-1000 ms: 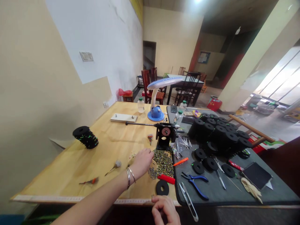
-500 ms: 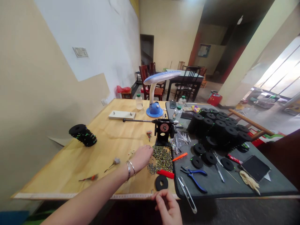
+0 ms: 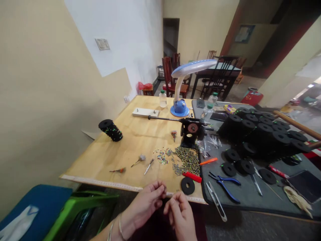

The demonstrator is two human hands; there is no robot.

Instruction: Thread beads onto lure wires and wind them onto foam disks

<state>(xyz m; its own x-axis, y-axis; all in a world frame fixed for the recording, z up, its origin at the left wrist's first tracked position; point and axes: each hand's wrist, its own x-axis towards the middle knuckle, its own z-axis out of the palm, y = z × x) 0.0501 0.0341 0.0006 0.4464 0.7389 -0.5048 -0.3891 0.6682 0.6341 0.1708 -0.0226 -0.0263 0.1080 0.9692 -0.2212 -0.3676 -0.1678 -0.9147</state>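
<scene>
My left hand (image 3: 150,198), with bracelets at its wrist, is at the table's front edge with thumb and fingers pinched together. Close by on its right, my right hand (image 3: 182,214) is also closed in a pinch. Whatever lies between the fingertips of either hand is too small to make out. Just beyond them sit a black foam ring (image 3: 187,191) and a red bar-shaped piece (image 3: 192,177). Behind these spreads a pile of small yellow-and-black striped pieces (image 3: 188,159), with tiny coloured beads (image 3: 162,157) to its left.
A black hand-cranked device (image 3: 192,132) with a long rod stands behind the pile, before a blue lamp (image 3: 180,107). Blue pliers (image 3: 227,184), thread snips (image 3: 217,202) and stacked black foam rings (image 3: 260,132) occupy the grey mat. Brushes (image 3: 149,166) lie at left.
My left hand has drawn back from the small-piece pile to the table edge, beside my right hand. The coloured beads it covered now show. The view has turned left.
</scene>
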